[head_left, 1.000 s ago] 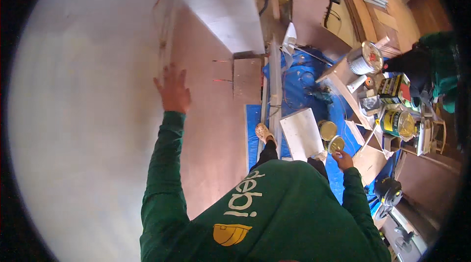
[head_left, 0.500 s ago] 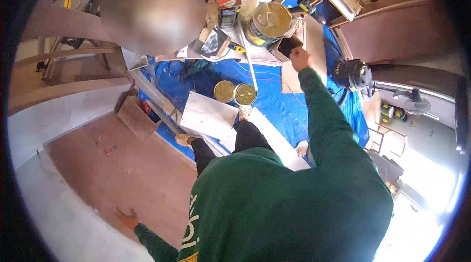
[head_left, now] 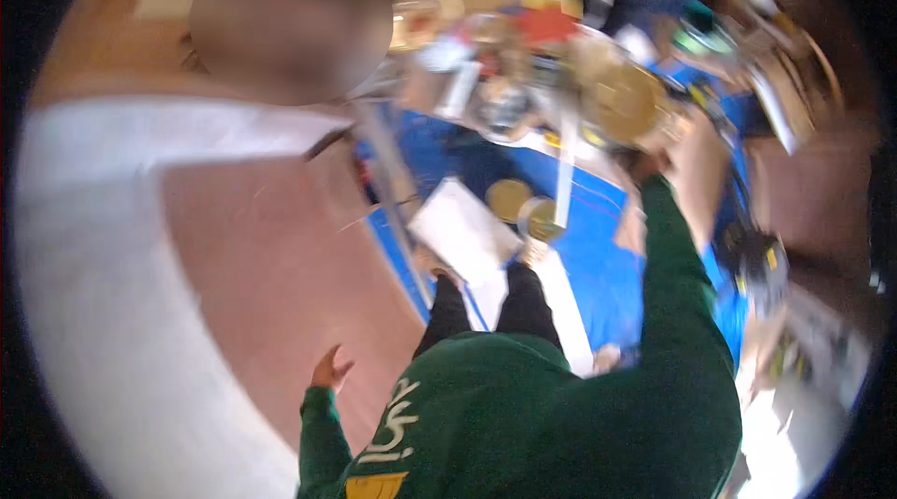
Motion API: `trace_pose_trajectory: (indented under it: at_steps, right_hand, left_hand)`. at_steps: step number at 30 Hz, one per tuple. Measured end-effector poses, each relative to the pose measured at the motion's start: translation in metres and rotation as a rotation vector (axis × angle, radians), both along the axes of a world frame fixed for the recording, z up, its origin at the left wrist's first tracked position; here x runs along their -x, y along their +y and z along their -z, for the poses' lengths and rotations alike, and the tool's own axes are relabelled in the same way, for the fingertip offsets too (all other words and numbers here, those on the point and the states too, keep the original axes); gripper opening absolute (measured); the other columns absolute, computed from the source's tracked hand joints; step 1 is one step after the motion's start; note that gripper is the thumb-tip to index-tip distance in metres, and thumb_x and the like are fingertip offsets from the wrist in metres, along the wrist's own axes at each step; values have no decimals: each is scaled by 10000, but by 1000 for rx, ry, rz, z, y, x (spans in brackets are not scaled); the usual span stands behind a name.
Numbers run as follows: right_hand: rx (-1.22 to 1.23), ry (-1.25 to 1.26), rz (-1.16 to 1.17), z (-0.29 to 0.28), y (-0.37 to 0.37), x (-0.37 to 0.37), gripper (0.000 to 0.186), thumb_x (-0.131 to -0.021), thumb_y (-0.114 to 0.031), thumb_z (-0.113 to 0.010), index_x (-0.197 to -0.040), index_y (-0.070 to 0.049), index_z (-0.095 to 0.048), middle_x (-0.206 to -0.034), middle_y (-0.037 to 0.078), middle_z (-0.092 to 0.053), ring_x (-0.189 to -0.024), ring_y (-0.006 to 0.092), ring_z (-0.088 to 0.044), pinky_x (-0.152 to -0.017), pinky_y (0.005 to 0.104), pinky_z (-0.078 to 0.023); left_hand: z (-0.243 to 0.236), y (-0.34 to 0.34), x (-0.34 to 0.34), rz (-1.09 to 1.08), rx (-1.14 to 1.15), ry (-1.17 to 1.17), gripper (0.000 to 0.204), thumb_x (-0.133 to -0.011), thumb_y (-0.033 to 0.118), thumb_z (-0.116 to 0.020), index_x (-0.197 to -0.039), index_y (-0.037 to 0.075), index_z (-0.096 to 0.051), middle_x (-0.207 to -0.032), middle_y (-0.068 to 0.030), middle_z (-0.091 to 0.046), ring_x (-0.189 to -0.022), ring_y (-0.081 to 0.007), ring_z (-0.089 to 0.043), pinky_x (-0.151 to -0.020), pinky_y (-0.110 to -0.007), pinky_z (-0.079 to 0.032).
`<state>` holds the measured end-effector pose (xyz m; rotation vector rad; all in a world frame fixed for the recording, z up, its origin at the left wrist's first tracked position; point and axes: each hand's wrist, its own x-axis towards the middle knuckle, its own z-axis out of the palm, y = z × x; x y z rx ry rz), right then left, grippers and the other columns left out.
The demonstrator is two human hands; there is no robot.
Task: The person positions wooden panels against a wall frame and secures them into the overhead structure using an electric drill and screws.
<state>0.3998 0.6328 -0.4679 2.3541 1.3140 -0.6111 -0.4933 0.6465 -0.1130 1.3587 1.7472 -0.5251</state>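
My left hand (head_left: 333, 370) hangs low at my left side, thumb and fingers apart, nothing in it. Behind it lies a broad reddish-brown surface (head_left: 271, 247) with a pale border. My right arm reaches forward, and my right hand (head_left: 656, 161) is beside a dark shape at the front edge of a cluttered bench. Motion smears its fingers, so what they hold does not show. A large tub with a golden-brown lid (head_left: 628, 105) stands just beyond that hand. Farther left are a red flat piece (head_left: 548, 24) and a long white strip (head_left: 566, 158).
Blue sheeting (head_left: 598, 265) covers the floor ahead. Two round gold-lidded tins, one of them a near tin (head_left: 542, 220), stand by my feet, beside a white board (head_left: 464, 230). A dark rounded machine (head_left: 761, 265) is at the right.
The view has swung left, so the bench and tins sit farther right and everything blurs. My left hand has risen and come closer to my body. The right arm stays stretched toward the bench.
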Motion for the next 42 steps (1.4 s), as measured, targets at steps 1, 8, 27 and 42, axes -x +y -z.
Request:
trace_pose_trajectory:
  at_steps: [1, 8, 27, 42]
  right_hand:
    - [0, -44, -141, 4, -4, 5, 443, -943, -349, -498, -1230, -35, -620, -1246, 122, -648, -1128, 273, -615, -1012, 417, -445]
    - [-190, -315, -657, 19, -26, -9, 278, -889, -239, -536, -1023, -102, -738, -1081, 90, -721, -967, 249, -687, -798, 416, -540]
    - [-479, 146, 17, -110, 8, 58, 325, -770, -241, -708, -1029, -45, -700, -1024, 209, -701, -991, 436, -649, -953, 460, -499]
    - [-686, 253, -223, -2, -28, -8, 545, -753, -111, -733, -1243, 28, -539, -1189, 268, -624, -1144, 410, -583, -995, 424, -475]
  left_hand:
    - [1, 1, -4, 141, -39, 117, 655, -904, 333, -694, -1461, 108, -433, -1417, -193, -522, -1274, -337, -542, -1030, -439, -484]
    - [-7, -5, -29, 58, -73, 54, 633, -901, 395, -698, -1427, 123, -474, -1344, -187, -591, -1203, -331, -603, -1001, -444, -496]
    - [0, -52, -28, -39, 8, 58, 623, -895, 444, -682, -1400, 123, -505, -1300, -181, -622, -1161, -348, -622, -979, -442, -493]
    - [16, -12, -98, 160, -10, -39, 590, -879, 404, -704, -1361, 105, -542, -1220, -201, -646, -1090, -375, -637, -939, -449, -497]
